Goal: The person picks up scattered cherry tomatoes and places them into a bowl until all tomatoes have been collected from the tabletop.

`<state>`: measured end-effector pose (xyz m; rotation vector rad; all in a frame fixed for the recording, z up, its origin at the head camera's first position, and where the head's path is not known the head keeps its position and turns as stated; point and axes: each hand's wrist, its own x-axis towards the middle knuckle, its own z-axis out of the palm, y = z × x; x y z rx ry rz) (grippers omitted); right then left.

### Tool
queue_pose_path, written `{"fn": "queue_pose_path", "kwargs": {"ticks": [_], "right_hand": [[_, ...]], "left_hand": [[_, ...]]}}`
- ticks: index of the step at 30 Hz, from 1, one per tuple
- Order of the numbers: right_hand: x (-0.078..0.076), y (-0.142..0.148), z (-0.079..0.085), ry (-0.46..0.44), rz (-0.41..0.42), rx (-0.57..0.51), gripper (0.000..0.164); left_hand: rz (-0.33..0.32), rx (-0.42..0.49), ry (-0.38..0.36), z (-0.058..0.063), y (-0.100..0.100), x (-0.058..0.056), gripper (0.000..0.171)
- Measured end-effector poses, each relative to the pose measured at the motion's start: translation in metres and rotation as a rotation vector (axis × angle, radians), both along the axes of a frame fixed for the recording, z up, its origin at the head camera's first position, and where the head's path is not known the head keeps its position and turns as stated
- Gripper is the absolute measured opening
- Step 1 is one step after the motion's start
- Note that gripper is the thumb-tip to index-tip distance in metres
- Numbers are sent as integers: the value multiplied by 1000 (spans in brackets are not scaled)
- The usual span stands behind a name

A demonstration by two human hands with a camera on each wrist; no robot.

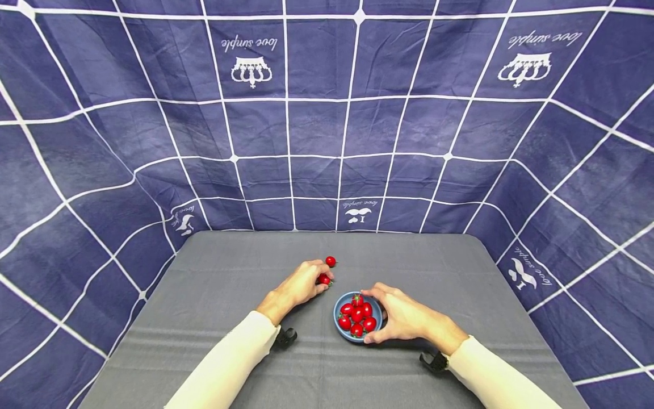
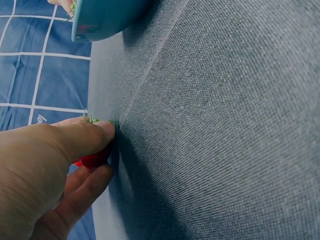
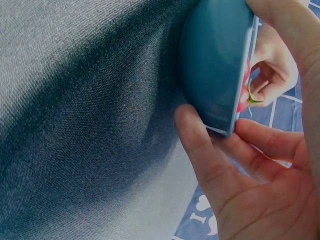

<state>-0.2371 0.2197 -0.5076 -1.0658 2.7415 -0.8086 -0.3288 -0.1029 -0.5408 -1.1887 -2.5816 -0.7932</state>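
In the head view my left hand is over the grey table, left of the blue bowl. Its thumb and fingers pinch a red cherry tomato with a green stem; the left wrist view shows this tomato low by the cloth, partly covered by the thumb. My right hand grips the right side of the blue bowl, thumb and fingers spread around its rim. Several red cherry tomatoes lie inside the bowl. Just beyond my left fingers sits another cherry tomato, on the cloth.
A grey cloth covers the table. Blue curtains with white grid lines and printed motifs hang behind it and along both sides. Each wrist wears a black strap.
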Motion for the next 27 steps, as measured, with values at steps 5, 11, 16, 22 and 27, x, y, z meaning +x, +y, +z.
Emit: {"fn": "queue_pose_path", "kwargs": {"ticks": [5,11,16,22,27], "right_hand": [[0,1,0,2,0,1,95],[0,2,0,-18,1,-9,96],[0,2,-1,-13,2,-9,96],[0,2,-1,-22,2,-7,96],[0,1,0,-13,-1,-1,96]], "left_hand": [[48,-43,-16,14,4,9,24],[93,-74,-42,20,6,15,22],[93,-53,-43,25,7,18,21],[84,-21,-28,26,6,20,22],[73,18,-33,31,4,24,22]]}}
